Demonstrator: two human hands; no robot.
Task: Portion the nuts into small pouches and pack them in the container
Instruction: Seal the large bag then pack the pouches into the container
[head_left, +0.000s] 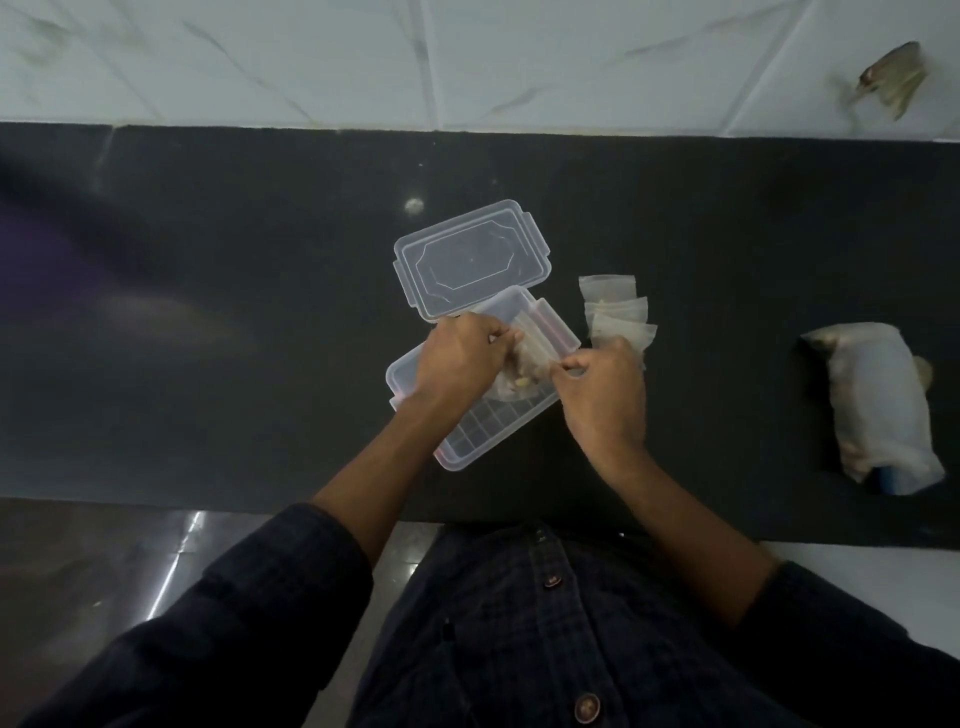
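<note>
dim, soft picture; small glare spot on the dark counter (208, 312); edges bowed.

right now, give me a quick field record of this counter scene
surface: dark counter
container: clear, open, centre
lid: off, lies behind the container
left hand: pinches a pouch over the container
right hand: pinches the same pouch
pouch in grip: holds nuts
spare pouches: stacked right of the container
big bag: far right
</note>
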